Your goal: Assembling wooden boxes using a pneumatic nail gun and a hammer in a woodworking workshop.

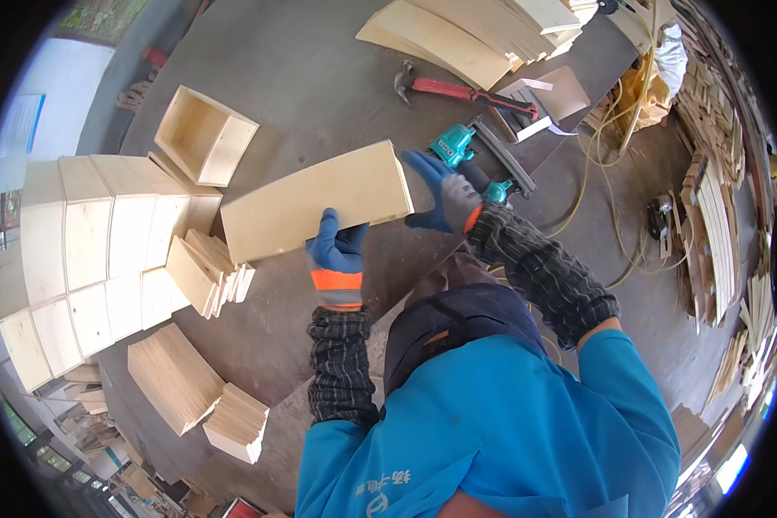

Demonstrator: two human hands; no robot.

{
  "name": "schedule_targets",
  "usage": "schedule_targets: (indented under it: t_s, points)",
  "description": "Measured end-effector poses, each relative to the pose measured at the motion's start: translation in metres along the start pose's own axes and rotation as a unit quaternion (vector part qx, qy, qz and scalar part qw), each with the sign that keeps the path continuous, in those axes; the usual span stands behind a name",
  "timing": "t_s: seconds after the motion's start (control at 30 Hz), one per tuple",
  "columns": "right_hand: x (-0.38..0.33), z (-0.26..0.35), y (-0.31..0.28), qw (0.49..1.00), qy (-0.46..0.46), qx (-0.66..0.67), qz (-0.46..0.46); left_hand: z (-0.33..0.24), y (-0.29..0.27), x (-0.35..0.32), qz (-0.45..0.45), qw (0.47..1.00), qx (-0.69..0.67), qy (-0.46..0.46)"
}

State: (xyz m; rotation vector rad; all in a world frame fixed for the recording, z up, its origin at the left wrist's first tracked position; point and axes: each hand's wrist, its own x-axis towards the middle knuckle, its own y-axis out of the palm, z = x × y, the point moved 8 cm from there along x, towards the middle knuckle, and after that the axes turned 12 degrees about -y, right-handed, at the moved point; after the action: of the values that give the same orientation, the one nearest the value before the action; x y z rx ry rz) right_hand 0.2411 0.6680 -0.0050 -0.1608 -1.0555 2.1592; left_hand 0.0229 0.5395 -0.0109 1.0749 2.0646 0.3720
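Note:
A long pale wooden panel (315,197) lies slanted in front of me above the dark table; I cannot tell whether it is one board or the face of a box. My left hand (337,246), in a blue and orange work glove, grips its near edge, thumb on top and the other fingers partly hidden. At the panel's right end is my gloved right hand (445,194), its fingers and thumb apart around that corner and holding nothing. Just beyond the right hand lies a teal nail gun (456,147).
A hammer (466,91) with a red and black handle lies beside an open carton (527,112). Wood boards (457,43) are stacked at the far side. An open wooden box (200,138) and stacked boxes (86,242) stand left. A yellowish hose (583,186) loops at right.

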Motion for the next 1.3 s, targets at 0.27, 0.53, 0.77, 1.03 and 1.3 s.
schedule_targets:
  t_s: [0.27, 0.53, 0.77, 1.03, 1.3]
  points:
    - [-0.033, 0.007, 0.019, 0.959, 0.053, 0.272, -0.051, -0.043, -0.006, 0.066, 0.116, 0.954, 0.23, -0.15]
    - [-0.026, 0.034, 0.02, 0.961, 0.04, 0.267, -0.065, -0.048, 0.009, -0.029, 0.023, 0.943, 0.312, 0.11]
    - [-0.017, 0.051, 0.031, 0.964, 0.029, 0.258, -0.051, -0.021, -0.021, -0.07, -0.056, 0.85, 0.473, 0.225]
    - [-0.02, 0.023, 0.044, 0.919, -0.029, 0.366, -0.145, -0.025, -0.011, -0.065, -0.088, 0.857, 0.464, 0.208]
    - [-0.011, 0.038, 0.02, 0.973, 0.039, 0.216, -0.076, -0.023, -0.017, -0.06, -0.098, 0.902, 0.411, 0.089]
